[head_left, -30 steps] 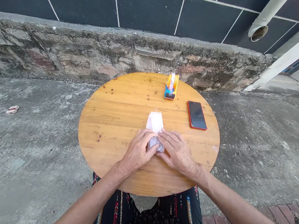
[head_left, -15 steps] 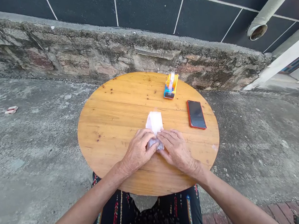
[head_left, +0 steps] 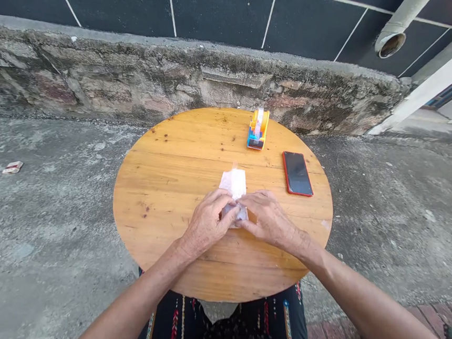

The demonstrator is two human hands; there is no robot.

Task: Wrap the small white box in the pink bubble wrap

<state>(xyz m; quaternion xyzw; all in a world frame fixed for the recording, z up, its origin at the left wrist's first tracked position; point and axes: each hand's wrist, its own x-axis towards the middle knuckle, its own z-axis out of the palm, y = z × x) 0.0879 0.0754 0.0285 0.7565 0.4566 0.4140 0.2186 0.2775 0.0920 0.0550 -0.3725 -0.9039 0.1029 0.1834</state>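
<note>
White wrapping (head_left: 239,183) — matt (table (head_left: 163,180), smooth wood)

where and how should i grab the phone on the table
Probably best with the right hand, the nearer one, coming down from above the phone and pinching its two long sides, thumb opposite fingers, about midway. It lies flat on the table, so its underside offers little hold, while its narrow width should suit that pinch.

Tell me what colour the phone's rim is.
The rim is red, as the head view shows.
</note>
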